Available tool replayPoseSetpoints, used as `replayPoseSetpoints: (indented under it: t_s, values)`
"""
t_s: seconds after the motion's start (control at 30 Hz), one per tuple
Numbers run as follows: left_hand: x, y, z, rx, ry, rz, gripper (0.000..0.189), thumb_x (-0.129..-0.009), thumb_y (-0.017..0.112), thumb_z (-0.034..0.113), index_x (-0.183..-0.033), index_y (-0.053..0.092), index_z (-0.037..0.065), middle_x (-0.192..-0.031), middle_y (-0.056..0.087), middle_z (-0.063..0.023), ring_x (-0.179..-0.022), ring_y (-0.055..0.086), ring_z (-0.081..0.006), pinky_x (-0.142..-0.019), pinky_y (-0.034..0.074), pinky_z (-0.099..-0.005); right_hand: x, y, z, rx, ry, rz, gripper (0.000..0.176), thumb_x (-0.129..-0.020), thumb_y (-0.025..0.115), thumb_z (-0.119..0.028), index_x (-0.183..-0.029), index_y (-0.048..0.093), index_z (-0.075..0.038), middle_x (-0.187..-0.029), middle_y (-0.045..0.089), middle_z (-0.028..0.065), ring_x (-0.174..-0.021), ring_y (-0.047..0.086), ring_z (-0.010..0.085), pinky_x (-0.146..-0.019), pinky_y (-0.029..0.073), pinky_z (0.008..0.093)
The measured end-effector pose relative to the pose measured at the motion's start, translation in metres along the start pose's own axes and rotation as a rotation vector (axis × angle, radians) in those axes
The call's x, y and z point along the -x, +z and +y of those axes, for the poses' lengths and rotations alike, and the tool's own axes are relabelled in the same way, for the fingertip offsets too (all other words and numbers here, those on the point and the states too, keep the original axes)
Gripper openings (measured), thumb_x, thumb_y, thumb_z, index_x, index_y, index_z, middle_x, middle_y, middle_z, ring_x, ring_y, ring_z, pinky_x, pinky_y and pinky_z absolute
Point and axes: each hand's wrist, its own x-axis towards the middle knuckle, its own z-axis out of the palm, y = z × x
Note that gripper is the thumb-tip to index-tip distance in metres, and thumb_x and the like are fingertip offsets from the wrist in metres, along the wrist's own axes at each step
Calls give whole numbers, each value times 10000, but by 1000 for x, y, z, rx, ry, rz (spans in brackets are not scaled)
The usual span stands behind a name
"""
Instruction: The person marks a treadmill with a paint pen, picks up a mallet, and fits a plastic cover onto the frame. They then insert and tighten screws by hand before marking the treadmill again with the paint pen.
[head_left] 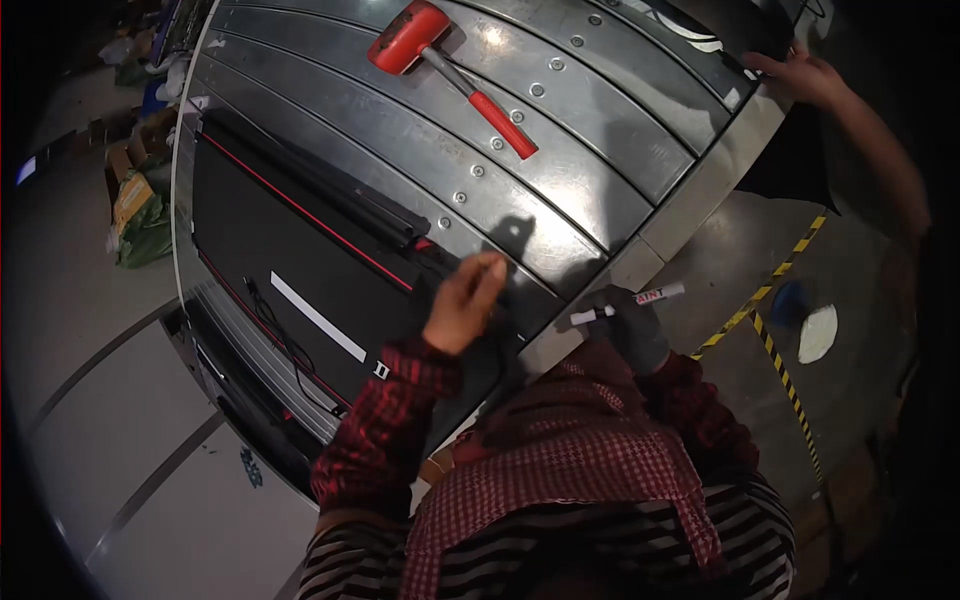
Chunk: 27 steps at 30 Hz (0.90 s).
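My left hand [465, 302] is bare and hovers over the right end of a black panel [290, 230] with red edging. Its fingers are curled together, and whatever they hold, if anything, is too small to name. A dark grey glove covers my right hand [635, 330], which is closed around a white paint marker [658, 294] beside the table's front edge. On the panel lie a white strip [318, 316] and a black cable [275, 325]. A black bar [330, 190] runs along its far side.
A red mallet [480, 100] lies on the slatted metal table [390, 120]. Another person's hand [800, 75] touches a dark part at the table's upper right corner. Yellow-black tape [765, 290] marks the floor at right. Boxes and a green bag [145, 228] stand at left.
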Motion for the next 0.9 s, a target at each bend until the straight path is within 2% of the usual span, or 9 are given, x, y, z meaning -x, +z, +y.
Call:
replayPoseSetpoints:
  t_s: [0.13, 0.17, 0.23, 0.37, 0.43, 0.63, 0.73, 0.83, 0.9]
  values:
    - [65, 44, -29, 80, -158, -18, 316, -893, 397, 252, -1129, 405, 42, -631, 435, 33, -547, 396, -34, -487, 326, -182, -15, 20, 4, 202, 189, -144, 355, -815, 446, -321, -869, 528, 20, -875, 577, 124, -650, 530, 139, -618, 416, 226]
    - [71, 52, -30, 113, -105, 26, 286, -884, 422, 228, -1098, 428, 37, -723, 476, 0, -654, 433, -55, -586, 360, -199, -16, 17, 17, 199, 200, -153, 355, -815, 446, -321, -869, 528, 20, -875, 577, 124, -650, 530, 139, -618, 416, 226]
    - [76, 57, -32, 143, -60, 87, 257, -876, 446, 203, -1067, 451, 31, -816, 517, -32, -761, 470, -77, -685, 393, -216, -19, 14, 48, 486, -259, -328, 194, -809, 464, -181, -963, 499, -69, -790, 534, 53, -706, 546, 147, -608, 426, 251]
    - [74, 52, -30, 90, -230, 56, 193, -879, 435, 176, -1007, 460, 33, -777, 521, -36, -725, 470, -69, -649, 395, -218, -23, 14, 37, 487, -213, -412, 200, -779, 472, -108, -977, 492, -87, -816, 535, 57, -735, 554, 160, -637, 437, 264]
    - [72, 53, -30, 59, -297, 47, 180, -881, 431, 174, -991, 461, 34, -760, 520, -34, -712, 470, -67, -637, 397, -220, -24, 24, 5, 1092, -216, -502, 197, -786, 453, -107, -979, 492, -88, -845, 539, 53, -761, 556, 179, -661, 440, 283]
    - [69, 57, -49, 87, -246, 57, 183, -874, 449, 183, -978, 467, 34, -725, 530, -43, -674, 486, -76, -608, 409, -235, -24, 15, 34, 967, -243, -362, 216, -772, 477, -149, -980, 497, -97, -879, 539, 66, -807, 554, 205, -700, 435, 304]
    - [67, 51, -45, -101, -226, 42, 188, -872, 450, 190, -972, 466, 31, -723, 539, -64, -667, 505, -98, -600, 415, -249, -27, 18, 20, 1061, -422, -382, 202, -771, 488, -157, -962, 504, -95, -871, 538, 71, -821, 550, 207, -707, 431, 298]
    - [66, 50, -46, -83, -267, 66, 174, -873, 443, 184, -950, 475, 31, -698, 541, -79, -646, 520, -125, -588, 416, -268, -37, 23, 24, 978, -361, -450, 193, -761, 503, -162, -938, 512, -86, -832, 537, 65, -803, 545, 203, -688, 427, 295]
    - [66, 51, -45, -254, -113, 245, 201, -884, 420, 210, -882, 487, 21, -631, 510, -73, -584, 505, -131, -532, 397, -279, -42, 30, 23, 865, -346, -379, 162, -772, 491, -166, -907, 519, -80, -784, 529, 55, -744, 535, 179, -638, 414, 278]
